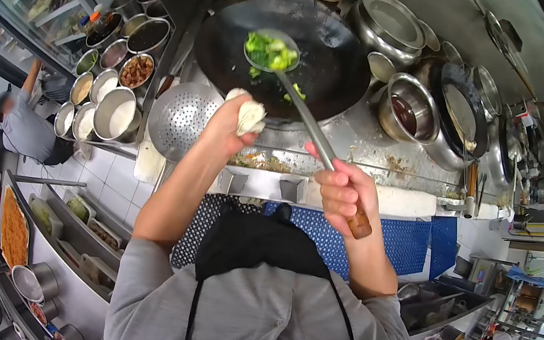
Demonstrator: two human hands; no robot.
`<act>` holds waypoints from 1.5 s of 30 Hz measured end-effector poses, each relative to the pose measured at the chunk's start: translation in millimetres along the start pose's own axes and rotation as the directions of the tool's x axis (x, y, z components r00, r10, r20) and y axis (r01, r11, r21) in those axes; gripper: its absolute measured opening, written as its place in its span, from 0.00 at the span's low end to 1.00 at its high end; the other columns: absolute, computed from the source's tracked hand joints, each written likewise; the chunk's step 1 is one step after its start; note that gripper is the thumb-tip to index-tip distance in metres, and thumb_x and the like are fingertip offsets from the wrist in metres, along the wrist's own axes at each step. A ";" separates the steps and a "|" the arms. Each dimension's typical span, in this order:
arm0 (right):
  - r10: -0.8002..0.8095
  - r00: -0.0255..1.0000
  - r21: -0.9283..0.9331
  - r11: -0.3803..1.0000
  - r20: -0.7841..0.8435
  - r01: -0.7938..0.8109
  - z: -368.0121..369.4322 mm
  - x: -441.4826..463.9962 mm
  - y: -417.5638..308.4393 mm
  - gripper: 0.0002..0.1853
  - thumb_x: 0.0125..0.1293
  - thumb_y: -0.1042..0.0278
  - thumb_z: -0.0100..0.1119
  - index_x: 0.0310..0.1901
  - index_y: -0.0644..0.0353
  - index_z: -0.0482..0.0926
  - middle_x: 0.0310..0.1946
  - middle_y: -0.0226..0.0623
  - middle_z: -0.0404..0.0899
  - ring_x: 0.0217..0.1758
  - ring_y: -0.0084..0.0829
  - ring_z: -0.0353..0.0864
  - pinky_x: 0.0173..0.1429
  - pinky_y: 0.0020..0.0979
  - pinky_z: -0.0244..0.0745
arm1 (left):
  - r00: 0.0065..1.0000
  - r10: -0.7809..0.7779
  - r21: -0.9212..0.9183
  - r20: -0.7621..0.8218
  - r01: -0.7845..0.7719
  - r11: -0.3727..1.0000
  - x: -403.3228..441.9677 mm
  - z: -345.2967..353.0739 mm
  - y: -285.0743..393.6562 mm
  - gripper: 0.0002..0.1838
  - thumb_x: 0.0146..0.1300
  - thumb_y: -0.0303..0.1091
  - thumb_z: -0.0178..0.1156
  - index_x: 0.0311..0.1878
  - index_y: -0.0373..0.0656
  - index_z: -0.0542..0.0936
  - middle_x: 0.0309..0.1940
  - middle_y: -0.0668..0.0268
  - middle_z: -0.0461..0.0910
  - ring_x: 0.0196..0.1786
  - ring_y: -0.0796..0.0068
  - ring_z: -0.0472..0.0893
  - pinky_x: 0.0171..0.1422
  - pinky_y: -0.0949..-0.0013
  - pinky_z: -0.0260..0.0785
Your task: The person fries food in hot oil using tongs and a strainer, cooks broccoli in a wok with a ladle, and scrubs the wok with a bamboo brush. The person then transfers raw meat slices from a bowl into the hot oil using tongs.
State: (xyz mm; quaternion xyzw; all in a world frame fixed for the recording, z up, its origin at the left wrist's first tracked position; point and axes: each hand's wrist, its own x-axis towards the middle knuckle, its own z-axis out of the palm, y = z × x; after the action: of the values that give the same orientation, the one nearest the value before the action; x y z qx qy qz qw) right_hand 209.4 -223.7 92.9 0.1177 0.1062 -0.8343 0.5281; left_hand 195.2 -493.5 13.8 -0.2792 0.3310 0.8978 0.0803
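My right hand is wrapped round the handle of a long metal ladle with a wooden end. The ladle's bowl is over the large dark wok and is filled with chopped green vegetables. A few green pieces lie on the wok's surface below it. At the wok's near rim, my left hand is closed on a bunched whitish cloth. Whether the cloth touches the rim I cannot tell. Beside my left forearm rests a perforated metal strainer.
Metal containers of ingredients, including a white-filled pot, stand at left. A steel bowl of dark liquid and stacked pots sit right of the wok. Food scraps lie along the stove front. Another person is at far left.
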 end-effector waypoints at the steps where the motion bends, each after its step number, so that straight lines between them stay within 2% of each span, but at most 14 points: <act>1: -0.012 1.000 -0.022 1.000 0.007 0.012 3.9 4.4 -0.7 0.22 0.74 0.67 0.45 0.66 0.65 0.64 0.24 0.27 0.67 0.17 0.16 0.66 0.15 0.21 0.69 | 1.000 0.002 -0.018 0.000 -0.002 1.000 8.1 3.1 -0.6 0.09 0.65 0.41 0.53 0.31 0.51 0.76 0.18 0.71 0.76 0.16 0.75 0.74 0.10 0.76 0.57; 5: -0.078 0.996 -0.102 0.991 0.031 0.081 23.3 7.8 -5.0 0.23 0.74 0.68 0.44 0.68 0.63 0.61 0.24 0.28 0.67 0.17 0.16 0.66 0.14 0.21 0.69 | 0.995 -0.026 -0.112 -0.097 0.015 0.994 46.3 13.1 2.3 0.12 0.66 0.43 0.50 0.29 0.50 0.76 0.21 0.70 0.77 0.19 0.72 0.76 0.12 0.75 0.60; 7: -0.141 0.989 -0.198 0.969 0.032 0.145 28.9 -15.0 -4.5 0.23 0.74 0.68 0.45 0.68 0.62 0.62 0.24 0.29 0.67 0.17 0.17 0.66 0.14 0.22 0.69 | 0.996 -0.093 -0.120 -0.004 0.092 0.989 -9.3 39.9 -6.2 0.11 0.66 0.41 0.50 0.29 0.50 0.76 0.21 0.69 0.77 0.19 0.72 0.75 0.13 0.75 0.59; 11: -0.195 0.978 -0.236 0.956 -0.071 0.173 32.8 -34.2 -8.5 0.22 0.74 0.68 0.45 0.68 0.60 0.63 0.25 0.30 0.68 0.17 0.18 0.67 0.14 0.23 0.70 | 0.993 -0.107 -0.164 -0.050 0.098 0.982 -30.4 39.5 -4.8 0.10 0.64 0.39 0.52 0.29 0.49 0.76 0.20 0.69 0.77 0.19 0.72 0.74 0.14 0.75 0.59; 12: -0.190 0.975 -0.252 0.955 -0.112 0.157 30.3 -37.3 -13.0 0.20 0.74 0.68 0.47 0.65 0.60 0.66 0.24 0.30 0.68 0.17 0.18 0.68 0.14 0.22 0.69 | 0.998 -0.035 -0.128 0.045 0.041 0.991 -15.3 19.2 -6.9 0.08 0.64 0.38 0.52 0.31 0.49 0.75 0.21 0.69 0.77 0.19 0.72 0.74 0.14 0.76 0.59; 15: -0.197 0.950 -0.327 0.938 -0.242 0.111 25.2 -54.2 -18.8 0.18 0.73 0.68 0.49 0.62 0.59 0.69 0.24 0.28 0.69 0.17 0.17 0.67 0.13 0.22 0.67 | 0.970 0.213 0.220 -0.120 -0.183 0.958 0.8 -5.9 -27.2 0.06 0.59 0.35 0.58 0.35 0.45 0.75 0.24 0.68 0.77 0.22 0.73 0.77 0.18 0.72 0.64; 19: -0.196 0.939 -0.407 0.911 -0.281 0.068 36.7 -73.5 -25.1 0.17 0.71 0.67 0.52 0.60 0.57 0.71 0.23 0.27 0.69 0.16 0.16 0.66 0.13 0.21 0.65 | 0.770 0.638 0.448 0.036 -0.583 0.678 6.5 -33.9 -66.8 0.14 0.47 0.24 0.61 0.39 0.35 0.75 0.28 0.66 0.77 0.28 0.74 0.78 0.33 0.69 0.73; 23: -0.273 0.932 -0.494 0.860 -0.240 0.125 29.9 -60.1 -10.9 0.17 0.72 0.67 0.52 0.60 0.56 0.71 0.23 0.26 0.69 0.15 0.16 0.66 0.13 0.20 0.64 | 0.844 0.534 0.568 0.042 -0.460 0.683 -3.1 -41.1 -34.6 0.14 0.46 0.23 0.60 0.40 0.34 0.75 0.28 0.65 0.78 0.29 0.74 0.78 0.34 0.69 0.74; 28: -0.164 0.985 -0.229 0.962 -0.043 0.150 -20.8 -28.2 -8.0 0.19 0.73 0.68 0.48 0.63 0.60 0.69 0.24 0.27 0.68 0.17 0.16 0.67 0.14 0.20 0.66 | 0.951 0.297 0.456 -0.082 -0.229 0.860 -19.5 -7.5 5.2 0.04 0.54 0.32 0.58 0.31 0.44 0.75 0.19 0.68 0.74 0.15 0.76 0.73 0.13 0.74 0.59; 32: -0.091 0.996 -0.018 0.996 0.024 0.091 -30.4 -40.1 11.9 0.22 0.74 0.67 0.45 0.67 0.61 0.64 0.25 0.28 0.68 0.18 0.18 0.69 0.15 0.22 0.70 | 1.000 -0.006 0.112 0.000 0.006 0.994 -11.1 -22.2 -10.3 0.05 0.58 0.37 0.56 0.28 0.51 0.74 0.17 0.71 0.75 0.13 0.76 0.71 0.10 0.76 0.54; 40: -0.271 0.948 0.054 0.962 0.168 0.266 -20.8 -76.4 55.9 0.25 0.75 0.68 0.41 0.72 0.59 0.56 0.25 0.28 0.67 0.17 0.18 0.70 0.15 0.23 0.71 | 0.997 0.039 -0.086 0.061 -0.033 0.996 48.4 -0.8 -29.7 0.08 0.67 0.43 0.52 0.35 0.52 0.74 0.23 0.70 0.76 0.19 0.72 0.74 0.15 0.73 0.61; 42: -0.340 0.929 0.043 0.940 0.144 0.337 -19.0 -98.3 68.8 0.25 0.75 0.68 0.43 0.71 0.58 0.58 0.23 0.27 0.66 0.16 0.17 0.68 0.13 0.22 0.69 | 0.975 0.056 -0.172 0.215 -0.019 0.985 80.1 -8.3 -28.7 0.12 0.68 0.44 0.50 0.33 0.50 0.75 0.22 0.69 0.76 0.19 0.73 0.73 0.15 0.71 0.64; 44: -0.473 0.871 0.036 0.880 0.134 0.473 -21.8 -122.2 83.1 0.22 0.74 0.68 0.45 0.68 0.58 0.62 0.23 0.26 0.66 0.16 0.17 0.67 0.13 0.22 0.68 | 0.643 -0.055 -0.171 0.764 0.284 0.944 140.7 -28.8 -26.2 0.15 0.63 0.47 0.50 0.30 0.47 0.76 0.22 0.68 0.76 0.21 0.72 0.74 0.19 0.69 0.68; 45: -0.535 0.837 0.045 0.844 0.112 0.534 -24.7 -134.9 92.1 0.21 0.74 0.68 0.46 0.66 0.59 0.65 0.23 0.26 0.66 0.16 0.17 0.67 0.12 0.22 0.67 | 0.742 -0.007 -0.176 0.670 0.168 0.970 170.0 -39.8 -22.3 0.15 0.60 0.47 0.50 0.31 0.46 0.78 0.22 0.67 0.76 0.22 0.70 0.75 0.21 0.68 0.70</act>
State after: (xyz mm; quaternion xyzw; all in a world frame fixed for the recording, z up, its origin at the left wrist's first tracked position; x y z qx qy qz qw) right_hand 350.9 -139.4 106.1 0.0359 0.0980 -0.9546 0.2791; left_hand 79.1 -508.7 -117.6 0.0363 0.1631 0.9648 0.2030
